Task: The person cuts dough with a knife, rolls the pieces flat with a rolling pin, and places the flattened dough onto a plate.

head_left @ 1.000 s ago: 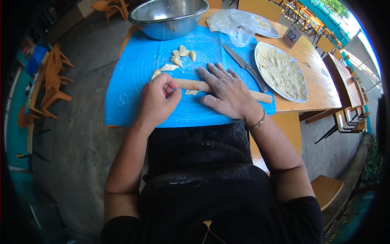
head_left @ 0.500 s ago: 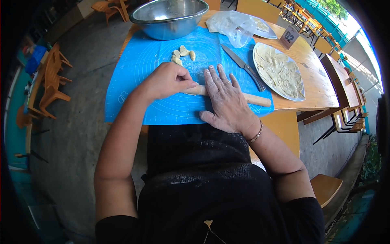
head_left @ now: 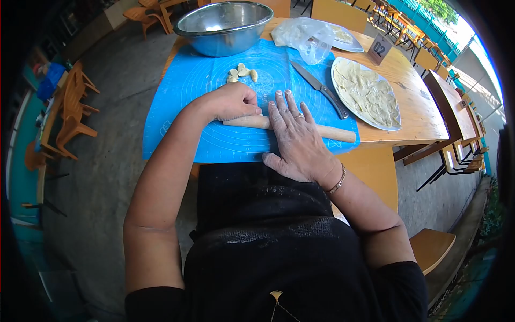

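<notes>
While the right hand (head_left: 296,137) lies flat and open, fingers spread, across the middle of the wooden rolling pin (head_left: 332,132), the left hand (head_left: 232,101) rests half-curled on the pin's far-left end, its fingers folded down so that whatever sits beneath them is hidden. Both palms press from above, a posture that lets the pin turn freely under them; neither hand closes around it. The pin lies crosswise on the blue silicone mat (head_left: 177,107), which covers the near part of the wooden bench (head_left: 416,115) and gives a non-stick, floured working surface. Small cut dough pieces (head_left: 240,73) wait just beyond the left hand, within easy reach. A steel bowl (head_left: 222,24) stands at the mat's far edge, and a knife (head_left: 319,88) lies on the mat to the right, apart from the hands. Rolled dough sheets are stacked on a plate (head_left: 394,124) at the right, beside a crumpled plastic bag (head_left: 303,35) and a number card (head_left: 379,49).
</notes>
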Available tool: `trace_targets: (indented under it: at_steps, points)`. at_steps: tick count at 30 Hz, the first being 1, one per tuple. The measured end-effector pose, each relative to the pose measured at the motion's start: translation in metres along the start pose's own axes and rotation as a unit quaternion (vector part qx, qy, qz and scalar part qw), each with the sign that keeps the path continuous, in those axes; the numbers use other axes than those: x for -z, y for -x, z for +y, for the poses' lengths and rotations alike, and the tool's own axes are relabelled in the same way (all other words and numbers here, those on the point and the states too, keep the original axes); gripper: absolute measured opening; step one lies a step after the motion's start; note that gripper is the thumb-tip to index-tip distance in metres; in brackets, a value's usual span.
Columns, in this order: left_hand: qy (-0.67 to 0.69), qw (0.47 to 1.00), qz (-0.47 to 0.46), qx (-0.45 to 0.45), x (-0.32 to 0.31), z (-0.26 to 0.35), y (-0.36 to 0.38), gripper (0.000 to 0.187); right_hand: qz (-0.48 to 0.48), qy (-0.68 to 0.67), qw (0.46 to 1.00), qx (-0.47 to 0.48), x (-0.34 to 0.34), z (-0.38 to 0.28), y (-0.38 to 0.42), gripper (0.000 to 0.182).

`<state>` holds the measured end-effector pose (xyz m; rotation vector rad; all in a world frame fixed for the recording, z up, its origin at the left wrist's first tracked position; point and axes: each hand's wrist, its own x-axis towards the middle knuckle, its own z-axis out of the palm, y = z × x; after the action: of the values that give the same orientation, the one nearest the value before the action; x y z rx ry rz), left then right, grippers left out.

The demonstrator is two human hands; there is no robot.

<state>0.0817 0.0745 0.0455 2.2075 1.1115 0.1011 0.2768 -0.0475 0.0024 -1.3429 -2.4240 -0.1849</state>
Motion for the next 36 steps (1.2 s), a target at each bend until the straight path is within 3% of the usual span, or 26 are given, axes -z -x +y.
trace_targets:
  at_steps: [10, 17, 23, 25, 32, 36]
  points:
    - [0.011, 0.999, 0.02, -0.025, -0.008, 0.0, 0.012, 0.022, 0.016, -0.028, 0.999, 0.01, 0.004, -0.013, 0.015, 0.073]
    - [0.024, 0.998, 0.046, -0.023, -0.013, -0.002, 0.016, 0.021, 0.026, -0.028, 0.999, 0.02, 0.003, -0.014, 0.018, 0.069]
    - [0.158, 0.985, 0.069, 0.008, -0.013, -0.009, 0.015, 0.021, 0.055, -0.045, 0.997, 0.039, -0.003, -0.008, 0.021, 0.059]
    - [0.214, 0.972, 0.089, 0.035, -0.01, -0.008, 0.018, 0.022, 0.094, -0.087, 0.991, 0.046, -0.005, -0.006, 0.022, 0.05]
    - [0.301, 0.948, 0.094, 0.04, -0.014, -0.012, 0.02, 0.022, 0.098, -0.197, 0.974, 0.057, 0.017, -0.006, 0.021, 0.039]
    - [0.402, 0.908, 0.117, 0.021, -0.021, -0.007, 0.023, 0.015, 0.128, -0.276, 0.953, 0.001, 0.046, 0.0, 0.017, 0.04]
